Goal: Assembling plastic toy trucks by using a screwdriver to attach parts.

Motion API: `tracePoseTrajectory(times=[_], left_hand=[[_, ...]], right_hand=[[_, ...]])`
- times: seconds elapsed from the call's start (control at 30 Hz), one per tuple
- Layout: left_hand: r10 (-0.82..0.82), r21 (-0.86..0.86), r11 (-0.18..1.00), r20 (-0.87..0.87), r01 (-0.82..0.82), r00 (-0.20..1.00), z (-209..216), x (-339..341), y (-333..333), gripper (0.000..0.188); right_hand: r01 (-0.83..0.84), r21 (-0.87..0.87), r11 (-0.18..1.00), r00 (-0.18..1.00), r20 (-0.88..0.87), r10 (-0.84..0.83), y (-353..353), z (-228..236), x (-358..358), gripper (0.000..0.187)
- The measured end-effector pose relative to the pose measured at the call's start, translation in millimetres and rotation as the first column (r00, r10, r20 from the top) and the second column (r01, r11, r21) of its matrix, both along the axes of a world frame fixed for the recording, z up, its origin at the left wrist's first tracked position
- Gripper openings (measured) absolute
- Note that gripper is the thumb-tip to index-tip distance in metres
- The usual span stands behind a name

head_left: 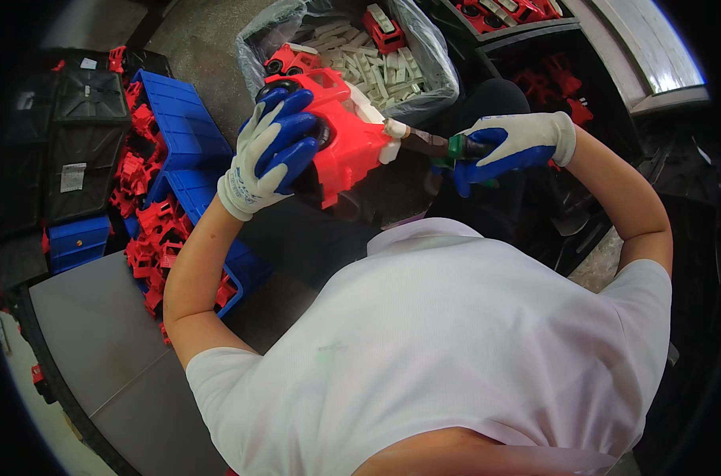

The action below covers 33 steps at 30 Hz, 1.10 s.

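My left hand (269, 155), in a white glove with blue-coated fingers, is closed around one end of a large red plastic toy truck (348, 143) with black wheels and white parts. My right hand (515, 144), gloved the same way, grips a hand tool (425, 143) with a dark metal front and a green and black handle; its exact kind is unclear. The tool's tip meets a white part at the truck's right end. The truck is held in the air in front of my chest.
Beyond the truck stands a bin lined with clear plastic (432, 47), holding white strips and red toy trucks. Blue crates (187, 119) with many red truck bodies are at the left, beside stacked black crates (86, 119). More black crates (527, 33) with red parts stand far right.
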<state>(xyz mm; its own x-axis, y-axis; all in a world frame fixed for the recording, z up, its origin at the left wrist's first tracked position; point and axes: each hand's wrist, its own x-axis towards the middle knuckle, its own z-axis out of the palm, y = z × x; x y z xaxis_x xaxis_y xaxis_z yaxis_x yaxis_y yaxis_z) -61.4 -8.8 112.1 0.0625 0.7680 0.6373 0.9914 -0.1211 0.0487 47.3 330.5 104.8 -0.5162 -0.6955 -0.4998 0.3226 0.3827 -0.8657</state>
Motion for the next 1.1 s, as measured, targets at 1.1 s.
tracePoseTrajectory(times=[1.1], left_hand=[[0.348,-0.135,0.937,0.403,-0.321,0.846,-85,-42,20,0.067]], right_hand=[[0.407,0.150,0.901,0.910,-0.152,-0.386,-40,-93,43,0.040]])
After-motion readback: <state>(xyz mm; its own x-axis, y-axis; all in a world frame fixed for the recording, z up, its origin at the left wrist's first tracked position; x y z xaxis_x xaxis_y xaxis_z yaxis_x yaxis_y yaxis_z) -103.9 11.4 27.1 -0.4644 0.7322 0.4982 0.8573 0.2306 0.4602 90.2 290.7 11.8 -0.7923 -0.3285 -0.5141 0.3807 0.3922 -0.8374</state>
